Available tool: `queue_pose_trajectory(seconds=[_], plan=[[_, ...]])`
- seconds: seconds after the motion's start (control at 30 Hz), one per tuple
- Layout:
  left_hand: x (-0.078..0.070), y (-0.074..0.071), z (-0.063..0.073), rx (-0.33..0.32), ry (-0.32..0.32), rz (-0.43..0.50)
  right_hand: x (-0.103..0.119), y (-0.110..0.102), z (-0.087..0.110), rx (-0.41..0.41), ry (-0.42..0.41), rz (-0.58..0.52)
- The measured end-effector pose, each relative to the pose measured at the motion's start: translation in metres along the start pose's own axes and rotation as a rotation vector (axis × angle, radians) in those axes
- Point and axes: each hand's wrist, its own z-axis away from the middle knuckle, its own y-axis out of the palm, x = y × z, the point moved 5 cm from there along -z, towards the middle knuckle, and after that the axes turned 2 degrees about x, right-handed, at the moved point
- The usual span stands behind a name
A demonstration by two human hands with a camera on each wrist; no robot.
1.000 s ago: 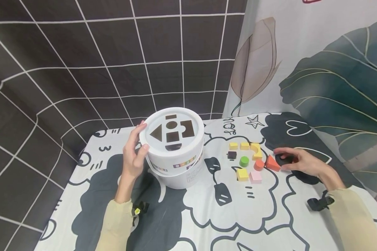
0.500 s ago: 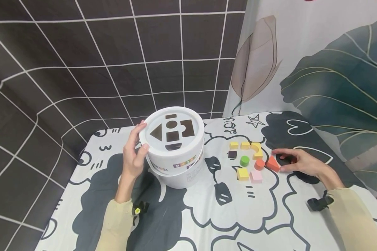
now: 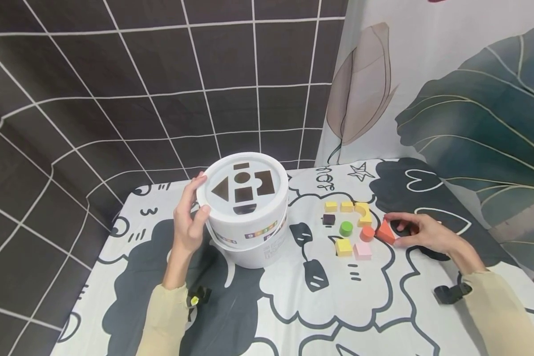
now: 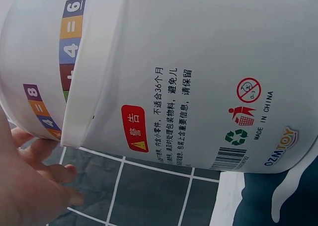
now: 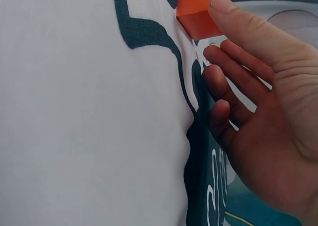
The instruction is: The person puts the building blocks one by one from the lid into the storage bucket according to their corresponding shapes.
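Note:
A white bucket (image 3: 249,257) stands left of several small blocks, its lid (image 3: 267,206) cut with triangular, round, square and other holes. My left hand (image 3: 189,217) holds the lid's left edge, thumb in front and fingers farther back. In the left wrist view, some of its fingers (image 4: 62,172) curl loosely beside the bucket's printed wall. At the right of the blocks, my right hand (image 3: 427,233) pinches an orange triangular block (image 3: 384,231) between thumb and index finger. The right wrist view shows the thumb against this block, with the other fingers half curled below it.
Left of the orange block lie a yellow notched block (image 3: 364,214), a red cylinder (image 3: 367,233), a green cylinder (image 3: 346,228), a dark block (image 3: 328,219), a yellow cube (image 3: 343,247), a pink block (image 3: 362,250) and two small yellow blocks. A dark gridded cloth (image 3: 160,59) hangs behind.
The right hand's thumb and index finger have closed in on the orange triangular block, which has tilted slightly. My left hand and the bucket have stayed in place.

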Motion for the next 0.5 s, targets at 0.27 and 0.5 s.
queue_pose_trajectory(seconds=[0.27, 0.5], plan=[[-0.0009, -0.0002, -0.0002, 0.0, 0.002, -0.001, -0.0011, 0.0035, -0.0023, -0.012, -0.015, -0.022], [-0.0004, -0.0003, 0.0003, -0.001, 0.001, -0.006, -0.0006, 0.0058, -0.0049, -0.014, 0.019, -0.048]])
